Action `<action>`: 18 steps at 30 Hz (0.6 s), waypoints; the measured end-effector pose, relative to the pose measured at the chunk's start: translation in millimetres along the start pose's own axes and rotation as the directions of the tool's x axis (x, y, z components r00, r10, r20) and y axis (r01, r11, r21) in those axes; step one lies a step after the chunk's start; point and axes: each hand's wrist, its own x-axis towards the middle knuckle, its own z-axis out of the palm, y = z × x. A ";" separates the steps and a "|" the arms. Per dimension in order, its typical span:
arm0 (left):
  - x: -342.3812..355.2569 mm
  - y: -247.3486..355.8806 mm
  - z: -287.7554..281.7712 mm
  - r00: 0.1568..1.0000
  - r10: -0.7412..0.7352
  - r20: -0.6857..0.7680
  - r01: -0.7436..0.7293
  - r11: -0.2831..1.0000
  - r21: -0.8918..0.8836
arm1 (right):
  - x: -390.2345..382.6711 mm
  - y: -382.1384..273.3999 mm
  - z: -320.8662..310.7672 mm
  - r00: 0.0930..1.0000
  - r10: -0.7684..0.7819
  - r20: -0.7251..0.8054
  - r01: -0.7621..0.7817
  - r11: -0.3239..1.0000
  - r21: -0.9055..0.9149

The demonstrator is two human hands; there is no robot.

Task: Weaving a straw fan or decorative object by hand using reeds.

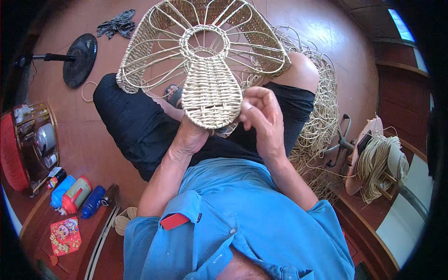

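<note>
A large woven piece of pale straw-coloured cord (211,93) rests across my lap and knees. It has a rounded, tightly woven panel at the near end and a small ring (204,29) beyond it. Looped spokes fan out from the ring to a wide woven outer band (136,60). My left hand (192,135) grips the panel's near end from below, with its fingers mostly hidden under the weave. Beside the panel's right edge is my right hand (263,116), its fingers curled in. Any strand between those fingers is too small to make out.
Loose cord lies in a big heap (322,107) by my right knee. Further right stands a reel wound with cord (380,163). On the left are a round black stand base (81,60), a red-rimmed container (13,151) and several bottles (77,193). A dark cloth (116,23) lies far left.
</note>
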 end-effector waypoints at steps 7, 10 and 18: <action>2.2 -1.9 2.5 0.995 -0.099 -0.005 0.098 0.990 -0.105 | 12.0 5.2 4.4 0.966 0.194 0.168 -0.249 0.868 0.429; 1.7 -1.7 -0.1 0.987 -0.156 0.042 0.161 0.970 -0.185 | 12.8 6.8 3.7 0.965 0.203 0.164 -0.259 0.828 0.497; 4.8 3.7 -7.9 0.984 -0.169 0.058 0.176 0.973 -0.151 | 12.2 3.4 -3.7 0.964 0.219 0.151 -0.261 0.882 0.391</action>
